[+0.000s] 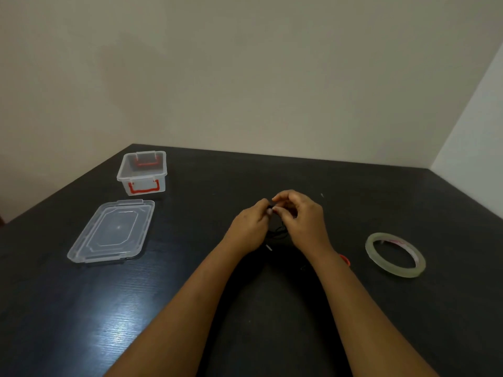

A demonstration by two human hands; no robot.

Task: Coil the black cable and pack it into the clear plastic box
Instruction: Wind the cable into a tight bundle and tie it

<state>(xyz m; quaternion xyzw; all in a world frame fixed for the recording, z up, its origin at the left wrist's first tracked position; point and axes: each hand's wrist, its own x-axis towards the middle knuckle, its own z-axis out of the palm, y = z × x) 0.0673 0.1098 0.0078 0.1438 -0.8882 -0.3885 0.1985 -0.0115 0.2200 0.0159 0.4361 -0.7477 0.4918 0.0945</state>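
Observation:
The black cable (278,232) lies bunched between my two hands at the middle of the dark table, hard to tell apart from the surface; a small metal plug tip shows just below my left hand. My left hand (251,228) and my right hand (303,219) both pinch the cable with their fingertips meeting above it. The clear plastic box (123,176) with red handles stands open and empty at the far left. Its clear lid (113,232) lies flat on the table in front of it.
A roll of clear tape (394,254) lies flat to the right of my right forearm. The dark table (81,308) reaches a pale wall at the back and a corner at the right. A red band sits on my right wrist.

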